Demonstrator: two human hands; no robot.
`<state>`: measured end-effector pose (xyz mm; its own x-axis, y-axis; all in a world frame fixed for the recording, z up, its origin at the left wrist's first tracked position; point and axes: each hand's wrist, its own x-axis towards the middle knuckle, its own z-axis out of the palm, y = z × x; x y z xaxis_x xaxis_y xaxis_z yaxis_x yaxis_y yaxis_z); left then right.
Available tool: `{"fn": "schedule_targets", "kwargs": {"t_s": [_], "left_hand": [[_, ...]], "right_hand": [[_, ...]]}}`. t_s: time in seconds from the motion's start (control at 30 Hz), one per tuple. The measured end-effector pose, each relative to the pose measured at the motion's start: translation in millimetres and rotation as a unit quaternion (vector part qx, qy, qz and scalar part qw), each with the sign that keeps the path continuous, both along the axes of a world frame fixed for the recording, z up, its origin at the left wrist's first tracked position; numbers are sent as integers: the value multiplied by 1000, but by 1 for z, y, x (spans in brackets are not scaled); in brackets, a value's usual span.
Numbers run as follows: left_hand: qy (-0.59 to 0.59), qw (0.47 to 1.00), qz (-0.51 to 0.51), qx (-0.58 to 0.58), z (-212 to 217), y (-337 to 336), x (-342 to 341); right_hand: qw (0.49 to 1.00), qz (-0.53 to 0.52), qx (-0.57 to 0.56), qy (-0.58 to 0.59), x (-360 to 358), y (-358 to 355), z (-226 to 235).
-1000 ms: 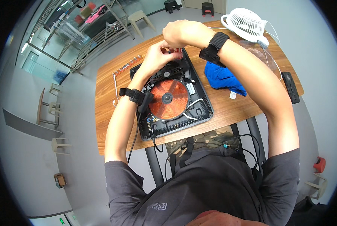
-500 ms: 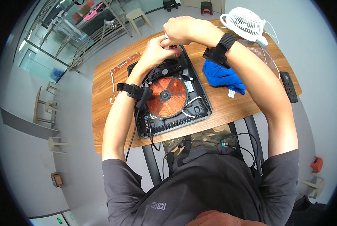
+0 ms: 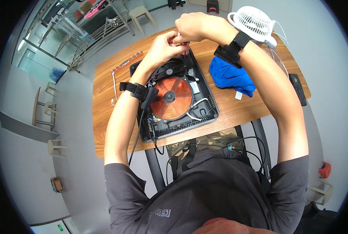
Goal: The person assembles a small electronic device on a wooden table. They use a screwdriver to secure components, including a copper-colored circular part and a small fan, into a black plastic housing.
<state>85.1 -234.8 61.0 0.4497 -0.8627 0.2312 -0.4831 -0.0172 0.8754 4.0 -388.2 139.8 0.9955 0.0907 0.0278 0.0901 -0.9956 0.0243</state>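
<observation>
An opened induction cooker (image 3: 211,102) lies on the wooden table, its round copper coil (image 3: 164,107) and black fan (image 3: 169,71) exposed. Both hands meet over its far edge. My right hand (image 3: 191,27) is curled into a fist, knuckles upward, around something slim that its fingers mostly hide. Just below and to the left, my left hand (image 3: 164,48) has its thumb and fingers bent together at the same spot. What they pinch cannot be made out. Under the fingertips a small red part (image 3: 185,52) shows at the cooker's far corner.
Left of the cooker lies a narrow orange circuit board (image 3: 127,62) with a white cable. To the right are a crumpled blue cloth (image 3: 230,78), a white fan (image 3: 253,23) and a black oblong case (image 3: 297,89). A black cable (image 3: 137,136) hangs from my left wrist strap.
My right fist has risen slightly and shifted right. My left fingers have loosened a little, and more of the red part shows beneath them. The cooker stays in place.
</observation>
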Motion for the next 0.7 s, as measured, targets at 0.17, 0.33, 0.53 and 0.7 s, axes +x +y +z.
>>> {"fn": "schedule_targets", "kwargs": {"t_s": [0.17,0.33,0.53,0.7], "left_hand": [[-79,997,3,14,0,-3,-1],[-68,995,45,65,9,2,-9],[-28,998,6,56,5,5,3],[-65,997,14,47,5,8,0]], "right_hand": [[999,-34,-24,26,-12,2,7],[997,74,19,-16,-19,-6,7],[999,31,0,-13,-3,15,1],[1000,-21,-4,0,-5,24,8]]}}
